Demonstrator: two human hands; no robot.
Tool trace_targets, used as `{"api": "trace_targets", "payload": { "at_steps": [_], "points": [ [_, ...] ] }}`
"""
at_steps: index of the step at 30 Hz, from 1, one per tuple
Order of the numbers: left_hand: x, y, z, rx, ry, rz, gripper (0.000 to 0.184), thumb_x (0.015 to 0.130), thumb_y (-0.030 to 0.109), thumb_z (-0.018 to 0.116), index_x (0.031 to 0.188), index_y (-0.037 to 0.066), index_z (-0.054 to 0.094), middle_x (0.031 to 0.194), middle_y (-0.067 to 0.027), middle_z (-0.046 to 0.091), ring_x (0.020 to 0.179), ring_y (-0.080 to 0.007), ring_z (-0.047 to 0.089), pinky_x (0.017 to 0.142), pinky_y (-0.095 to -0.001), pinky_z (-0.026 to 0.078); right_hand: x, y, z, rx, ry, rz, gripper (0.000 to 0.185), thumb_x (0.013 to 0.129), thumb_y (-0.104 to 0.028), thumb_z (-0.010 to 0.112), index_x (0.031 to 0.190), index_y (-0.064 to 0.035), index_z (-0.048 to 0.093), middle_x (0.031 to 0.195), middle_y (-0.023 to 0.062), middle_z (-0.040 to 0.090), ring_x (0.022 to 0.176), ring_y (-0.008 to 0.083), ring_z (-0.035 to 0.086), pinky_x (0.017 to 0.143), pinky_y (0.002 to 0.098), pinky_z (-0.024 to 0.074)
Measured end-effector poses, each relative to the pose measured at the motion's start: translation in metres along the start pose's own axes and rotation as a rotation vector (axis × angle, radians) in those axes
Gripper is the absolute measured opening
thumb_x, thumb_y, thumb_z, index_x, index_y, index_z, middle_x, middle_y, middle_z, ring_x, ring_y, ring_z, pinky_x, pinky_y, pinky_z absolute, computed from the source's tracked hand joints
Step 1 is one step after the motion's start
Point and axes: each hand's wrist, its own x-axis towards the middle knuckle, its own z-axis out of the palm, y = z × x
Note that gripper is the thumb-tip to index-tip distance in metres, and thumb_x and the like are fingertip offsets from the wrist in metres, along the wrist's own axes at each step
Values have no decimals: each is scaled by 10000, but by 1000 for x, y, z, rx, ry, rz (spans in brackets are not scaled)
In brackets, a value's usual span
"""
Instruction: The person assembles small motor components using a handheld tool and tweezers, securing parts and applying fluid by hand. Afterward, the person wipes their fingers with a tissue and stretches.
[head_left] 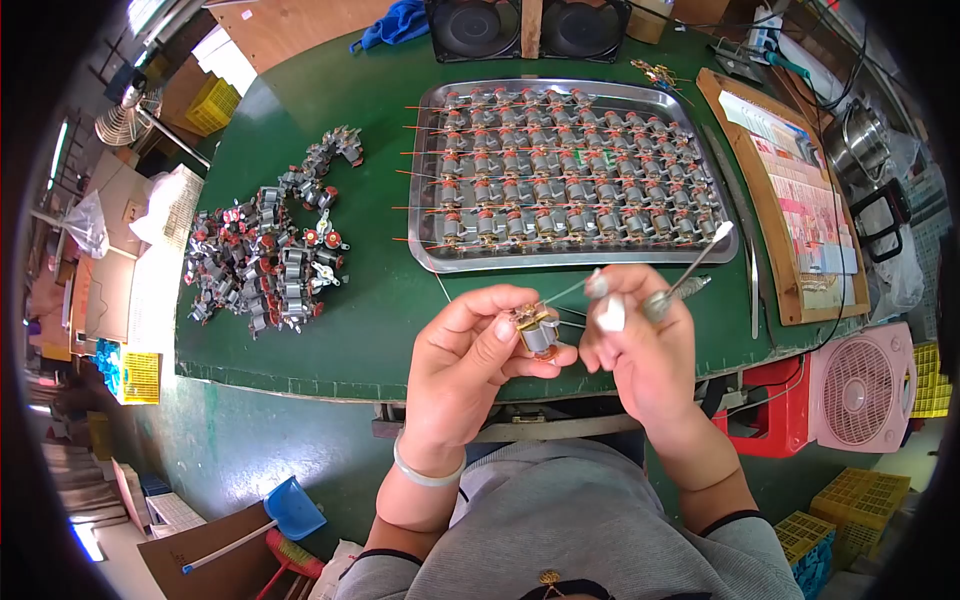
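Between the thumb and fingers of my left hand (465, 345) is a small electric motor (540, 335), with a grey metal core, brassy parts on top and an orange-red part below. My right hand (640, 345) is closed just to its right, with white wraps on some fingertips. From that hand a slim metal rod tool (695, 262) slants up to the right and ends in a white tip. A thin pale strand (567, 293) spans from the right fingertips to the motor's top; whether it is wire or a tool part, I cannot tell.
Behind my hands a steel tray (570, 265) holds rows of similar motors with red-orange strands along them. A heap of motors (265, 255) lies to the left. Two black fans (530, 28) stand at the back. On the right are a wood-framed board (790, 200) and a long metal strip (752, 290).
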Motion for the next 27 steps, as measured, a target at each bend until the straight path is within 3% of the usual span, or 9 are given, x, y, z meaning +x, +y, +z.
{"api": "trace_targets", "payload": {
  "at_steps": [5,11,20,23,27],
  "points": [
    [2,-4,12,147,167,142,161,905,78,476,1015,-38,496,929,-120,589,788,-187,618,714,-285,540,-10,5,14,-156,-76,50,239,807,4,581,1030,16,496,657,-58,441,568,-5,394,492,158,317],
    [2,-15,15,508,248,489,137,882,38,511,989,-46,495,950,-111,548,803,-136,586,681,-244,515,-3,17,12,-130,-140,-36,215,827,-6,556,1031,21,493,653,-51,444,569,-4,391,492,161,319],
    [5,-26,17,650,336,619,119,863,18,537,964,-38,507,943,-103,541,800,-121,530,728,-234,447,1,18,20,-200,4,-108,107,843,-26,510,929,24,550,718,-35,521,583,-12,391,476,161,313],
    [5,-23,15,661,347,587,124,862,25,542,967,-33,513,942,-98,544,818,-118,528,734,-235,445,1,16,18,-222,-27,-62,141,834,-31,530,968,14,538,687,-39,506,574,-9,394,482,166,326],
    [7,-22,16,662,391,608,104,885,48,509,959,-25,514,947,-76,557,804,-99,540,721,-224,456,1,20,15,-596,-26,-396,212,792,-22,610,983,-3,520,642,8,501,523,42,430,451,209,347]
  ]
}}
